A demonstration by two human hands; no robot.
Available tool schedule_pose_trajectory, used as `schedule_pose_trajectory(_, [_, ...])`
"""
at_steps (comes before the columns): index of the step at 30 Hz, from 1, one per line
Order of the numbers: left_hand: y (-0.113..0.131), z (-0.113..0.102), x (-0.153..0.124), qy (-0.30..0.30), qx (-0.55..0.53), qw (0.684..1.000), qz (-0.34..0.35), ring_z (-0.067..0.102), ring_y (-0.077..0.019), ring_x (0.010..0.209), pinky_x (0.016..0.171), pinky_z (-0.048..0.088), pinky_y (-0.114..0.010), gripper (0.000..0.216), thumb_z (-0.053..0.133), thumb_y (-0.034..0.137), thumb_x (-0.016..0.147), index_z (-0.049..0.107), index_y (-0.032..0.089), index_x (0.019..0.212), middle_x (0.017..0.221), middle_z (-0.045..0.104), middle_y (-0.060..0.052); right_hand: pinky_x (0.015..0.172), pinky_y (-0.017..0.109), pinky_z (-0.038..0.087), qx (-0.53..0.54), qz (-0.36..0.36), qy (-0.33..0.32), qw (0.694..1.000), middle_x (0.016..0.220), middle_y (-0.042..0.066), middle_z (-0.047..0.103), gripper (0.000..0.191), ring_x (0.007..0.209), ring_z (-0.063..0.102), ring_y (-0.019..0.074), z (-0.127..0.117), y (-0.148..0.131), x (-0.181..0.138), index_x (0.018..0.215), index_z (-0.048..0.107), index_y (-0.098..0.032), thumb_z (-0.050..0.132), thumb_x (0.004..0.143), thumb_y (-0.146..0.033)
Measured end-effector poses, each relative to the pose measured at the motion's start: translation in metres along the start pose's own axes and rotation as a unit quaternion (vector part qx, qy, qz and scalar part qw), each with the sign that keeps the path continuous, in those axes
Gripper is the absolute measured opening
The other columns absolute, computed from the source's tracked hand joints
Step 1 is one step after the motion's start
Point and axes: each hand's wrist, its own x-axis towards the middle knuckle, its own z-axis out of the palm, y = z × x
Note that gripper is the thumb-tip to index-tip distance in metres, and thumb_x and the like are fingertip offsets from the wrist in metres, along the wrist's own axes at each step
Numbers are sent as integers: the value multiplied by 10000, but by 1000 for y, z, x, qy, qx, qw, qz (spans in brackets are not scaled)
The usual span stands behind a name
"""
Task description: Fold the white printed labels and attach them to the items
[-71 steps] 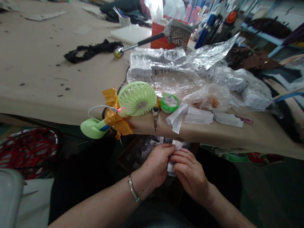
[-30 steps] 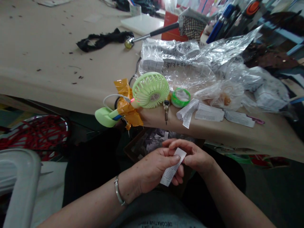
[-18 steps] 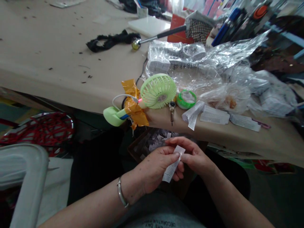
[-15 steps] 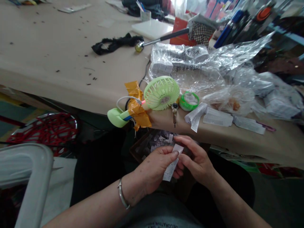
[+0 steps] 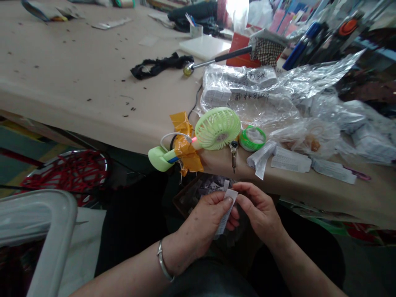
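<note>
Over my lap, my left hand (image 5: 202, 220) grips small printed white labels (image 5: 223, 226), with the thumb pressed on top. My right hand (image 5: 262, 214) has its thumb and forefinger bent together at the upper right edge of the labels; the exact contact of the fingertips is hard to see. Just beyond my fingers, under the table edge, a box (image 5: 182, 202) holds many paper scraps. On the table edge above are a soldering-iron-like tool (image 5: 234, 159) with a pointed tip, and several stacks of printed labels (image 5: 291, 160).
A green fan (image 5: 218, 128) is fixed to the table edge with brown tape (image 5: 189, 154). Right of it stand a green round tub (image 5: 253, 138) and clear plastic bags (image 5: 256, 103). A black cloth strip (image 5: 161, 66) lies farther back. At left are a red-corded stool (image 5: 68, 173) and a grey plastic frame (image 5: 62, 206).
The view has shifted, so the table things appear slightly farther right and lower. My left hand keeps its hold on the labels; my right fingers have closed in at their upper edge.
</note>
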Motion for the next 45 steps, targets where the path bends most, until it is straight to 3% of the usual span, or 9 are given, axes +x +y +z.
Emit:
schedule_pose_trajectory(4, [3,1,0,24,40,998,35,500,-89,516,525,385,-209,199,549,312,824,582,144,724,595,559,4,452,204,458,169,82,-5,982,573,-52,582,148,446,521,85,11,-2,6,839,588,-200,626,820,-341])
schedule_pose_trajectory(9, [1,2,2,37,60,995,67,486,-91,526,532,373,-206,231,536,306,825,573,151,658,577,547,4,391,225,443,263,108,-24,958,485,-73,525,123,373,475,94,18,5,9,806,560,-204,629,819,-306])
schedule_pose_trajectory(12, [-1,0,6,39,64,994,85,482,-91,541,546,375,-206,235,540,310,822,587,156,651,587,548,11,415,214,446,239,99,0,966,528,-64,552,112,402,482,84,18,5,12,764,578,-202,641,803,-285])
schedule_pose_trajectory(15, [1,-4,12,57,112,982,142,507,-102,607,596,393,-210,166,563,265,802,638,158,701,637,581,11,543,197,476,185,61,39,980,723,-27,632,101,564,560,82,16,2,17,719,606,-193,660,776,-256])
schedule_pose_trajectory(18, [8,-7,17,84,199,955,206,562,-125,704,674,424,-222,133,562,216,803,682,162,784,726,652,-4,668,202,476,135,25,56,989,800,-9,644,83,719,589,105,14,-1,22,710,622,-190,649,772,-237])
schedule_pose_trajectory(22, [17,-9,20,108,278,919,259,602,-131,726,693,446,-222,142,551,210,827,688,177,842,776,694,-1,679,219,473,101,-3,77,992,788,-1,649,74,732,587,122,12,-1,28,712,623,-193,642,771,-233])
schedule_pose_trajectory(29, [25,-8,27,128,358,875,300,596,-118,639,625,443,-205,157,547,229,842,688,194,783,704,689,17,582,217,437,69,-24,91,993,716,-2,633,57,665,563,125,11,-2,33,751,622,-202,627,788,-246])
schedule_pose_trajectory(45, [29,-8,32,141,381,856,320,582,-109,612,599,430,-188,165,543,234,848,691,196,787,683,681,23,618,233,429,17,-57,115,992,717,-14,630,56,660,553,124,11,5,37,796,621,-203,601,818,-251])
